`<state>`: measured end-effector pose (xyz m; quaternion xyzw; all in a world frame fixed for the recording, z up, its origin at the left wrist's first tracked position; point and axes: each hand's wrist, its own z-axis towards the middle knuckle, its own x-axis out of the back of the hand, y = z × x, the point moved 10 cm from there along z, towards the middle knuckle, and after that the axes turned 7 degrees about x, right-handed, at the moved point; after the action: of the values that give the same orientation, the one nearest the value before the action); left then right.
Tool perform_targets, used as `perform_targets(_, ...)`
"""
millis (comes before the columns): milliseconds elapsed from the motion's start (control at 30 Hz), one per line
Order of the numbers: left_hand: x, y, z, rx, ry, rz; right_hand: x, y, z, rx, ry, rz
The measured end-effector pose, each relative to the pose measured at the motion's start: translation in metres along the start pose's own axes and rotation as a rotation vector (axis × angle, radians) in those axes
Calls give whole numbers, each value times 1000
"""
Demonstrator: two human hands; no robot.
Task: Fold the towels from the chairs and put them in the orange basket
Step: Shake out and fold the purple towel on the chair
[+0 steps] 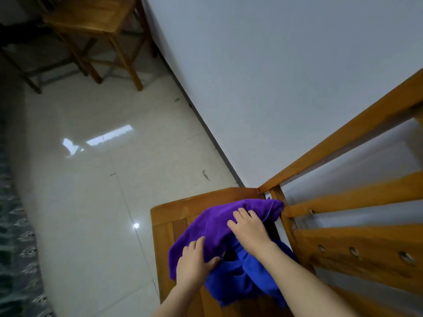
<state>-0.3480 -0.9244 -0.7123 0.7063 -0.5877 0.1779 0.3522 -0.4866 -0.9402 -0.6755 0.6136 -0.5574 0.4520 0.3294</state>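
Note:
A purple towel [212,225] lies crumpled on the seat of a wooden chair [169,216] at the lower right. Under it, toward me, a blue towel [238,282] is bunched up. My left hand [194,259] grips the near left edge of the purple towel, thumb curled onto the cloth. My right hand [248,227] lies on top of the purple towel with its fingers bent into the fabric. The orange basket is not in view.
The chair's slatted back [343,202] rises at the right, against a white wall [274,76]. A second wooden chair [91,26] stands at the far top left on a glossy tiled floor [91,179]. A dark patterned fabric edge [13,248] runs along the left.

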Motion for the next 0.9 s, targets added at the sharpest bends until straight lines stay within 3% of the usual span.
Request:
perform_targets(200,17,13,-8,-18,178,-149,34,-12,-10,-44,217,264)
perform_targets(433,83,26,-62,-51,176,-357,143,-25,-35,-118,205,534)
perform_targets(700,210,68,-142,-211,305,-452,298,-46,-78,-72,359,519)
perform_targets(900,286,101,-215,-416,203,-695,416,-72,-124,36,468,452)
